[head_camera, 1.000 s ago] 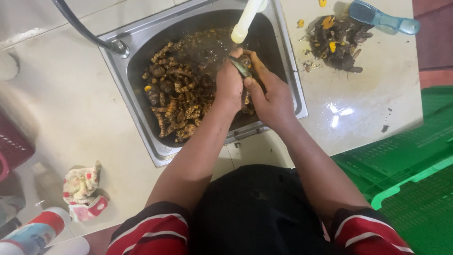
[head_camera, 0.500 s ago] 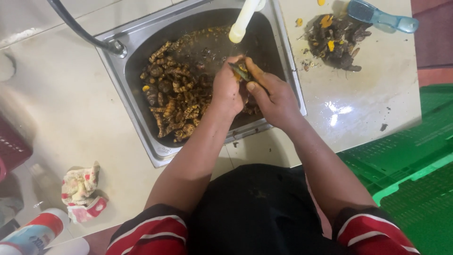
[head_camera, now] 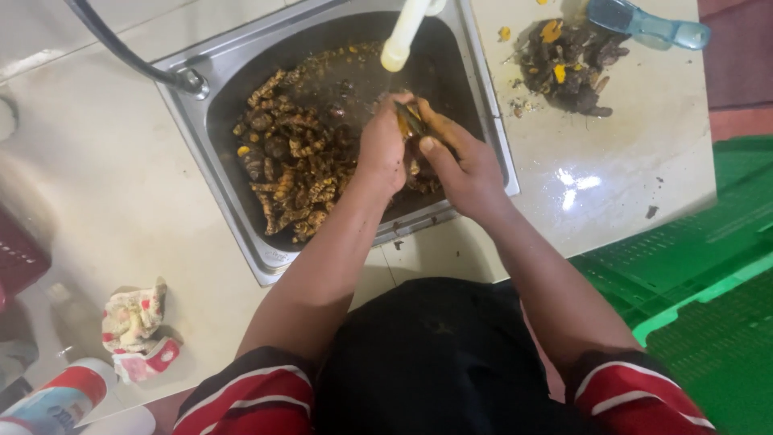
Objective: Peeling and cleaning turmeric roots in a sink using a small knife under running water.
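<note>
Both my hands are over a steel sink [head_camera: 491, 129] under a pale tap spout [head_camera: 400, 40]. My left hand [head_camera: 382, 149] and my right hand [head_camera: 459, 161] together grip one brown and yellow root piece [head_camera: 408, 119] just below the spout. The sink holds a heap of muddy brown roots [head_camera: 290, 161] to the left of my hands. Whether water runs from the spout I cannot tell.
A pile of dark peelings with yellow bits [head_camera: 572, 56] lies on the white counter right of the sink, beside a blue-handled brush [head_camera: 644, 24]. A black hose [head_camera: 121, 52] meets the sink's back corner. A crumpled cloth [head_camera: 137, 330] lies lower left. Green plastic crates [head_camera: 708, 266] stand at right.
My hands have stayed under the spout, shifting slightly up and left while turning the root piece between them.
</note>
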